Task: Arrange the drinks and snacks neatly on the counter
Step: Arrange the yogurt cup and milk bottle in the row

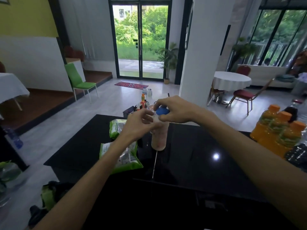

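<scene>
A pale pink bottle [159, 140] with a blue cap [162, 111] stands upright near the middle of the glossy black counter [199, 163]. My right hand [172, 110] grips the blue cap from above. My left hand [138, 122] holds the bottle's neck just below the cap. Two green snack bags lie to the left of the bottle, one at the back [116, 127] and one nearer me [127, 159], partly under my left forearm. Three orange drink bottles [275, 130] stand together at the counter's right edge.
A dark bottle [297, 155] lies beside the orange ones at the right edge. More bottles and a dark bag [144, 100] stand on the floor beyond the counter. A white pillar [199, 55] rises behind. A green bag [48, 195] lies low at the left.
</scene>
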